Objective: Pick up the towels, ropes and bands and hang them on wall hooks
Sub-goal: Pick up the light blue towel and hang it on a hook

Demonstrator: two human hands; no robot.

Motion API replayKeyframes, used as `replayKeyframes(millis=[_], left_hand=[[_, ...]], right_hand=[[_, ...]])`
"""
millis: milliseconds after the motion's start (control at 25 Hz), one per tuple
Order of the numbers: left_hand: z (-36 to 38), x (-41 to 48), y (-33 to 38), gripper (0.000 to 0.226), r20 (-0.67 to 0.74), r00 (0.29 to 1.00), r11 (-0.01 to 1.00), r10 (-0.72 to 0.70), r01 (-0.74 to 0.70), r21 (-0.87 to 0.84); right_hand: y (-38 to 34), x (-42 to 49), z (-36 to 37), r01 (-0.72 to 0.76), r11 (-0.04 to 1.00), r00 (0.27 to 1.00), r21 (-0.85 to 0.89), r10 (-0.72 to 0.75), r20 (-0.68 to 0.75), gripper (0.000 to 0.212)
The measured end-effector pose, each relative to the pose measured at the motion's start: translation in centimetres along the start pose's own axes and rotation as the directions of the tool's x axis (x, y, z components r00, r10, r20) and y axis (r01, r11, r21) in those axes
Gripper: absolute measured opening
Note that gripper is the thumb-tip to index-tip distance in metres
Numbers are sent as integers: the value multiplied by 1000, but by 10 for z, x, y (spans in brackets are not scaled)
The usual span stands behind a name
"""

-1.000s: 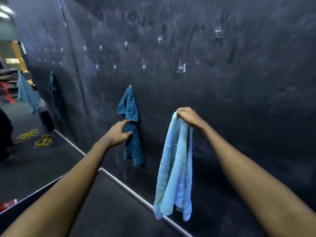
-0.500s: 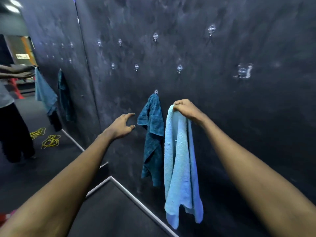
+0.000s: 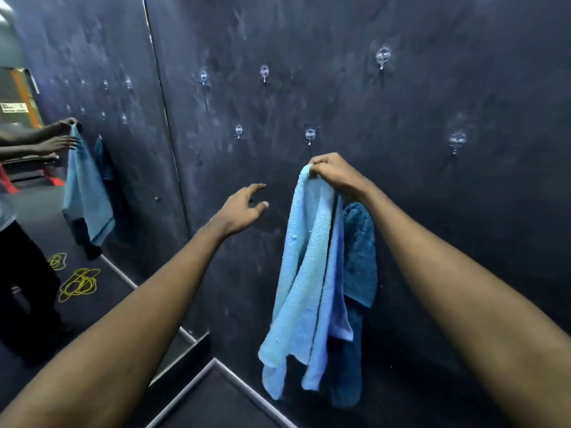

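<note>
The light blue towel [image 3: 309, 273] is held up by one gathered end and hangs with its long axis vertical, its loose folds pointing straight down toward the lower edge of the dark wall [image 3: 448, 227]. Its top is pinched in the curled fingers of the right hand [image 3: 335, 174], just below a clear hook [image 3: 310, 135]. Directly behind it, a dark teal towel [image 3: 360, 257] is seen hanging against the wall, partly covered; its own hook cannot be made out. The left hand [image 3: 241, 208] is held apart from the towels, to their left, fingers spread and empty near the wall. More clear hooks are set in rows above. At the far left, yellow ropes [image 3: 78, 284] lie coiled on the floor.
</note>
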State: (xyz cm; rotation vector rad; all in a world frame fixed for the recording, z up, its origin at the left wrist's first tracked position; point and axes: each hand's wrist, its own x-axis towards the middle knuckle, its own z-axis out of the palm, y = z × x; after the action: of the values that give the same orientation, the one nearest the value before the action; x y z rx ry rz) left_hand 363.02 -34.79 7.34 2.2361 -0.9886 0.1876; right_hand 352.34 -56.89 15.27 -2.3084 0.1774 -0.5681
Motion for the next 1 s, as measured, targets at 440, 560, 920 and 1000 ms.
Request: replayKeyframes(millis=[440,560,920,1000], left_hand=[[-3,182,4,10,-129,975,538,179,-207,-817],[-15,204,10,11,-141,986,285,95,-162,-945],[10,223,-3,14,-460,824,607,330,-558,-565],[28,217,-15,16,-450,805,627,385,-587,-513]], right_hand=[[-20,127,22,116,964,980,238,-73,-183,21],[-8,113,25,70,978,982,198,-32,-189,18],[7,104,31,32,991,520,-131,-128,-844,12],[18,95,49,-56,965,487,-257,-198,-851,15]])
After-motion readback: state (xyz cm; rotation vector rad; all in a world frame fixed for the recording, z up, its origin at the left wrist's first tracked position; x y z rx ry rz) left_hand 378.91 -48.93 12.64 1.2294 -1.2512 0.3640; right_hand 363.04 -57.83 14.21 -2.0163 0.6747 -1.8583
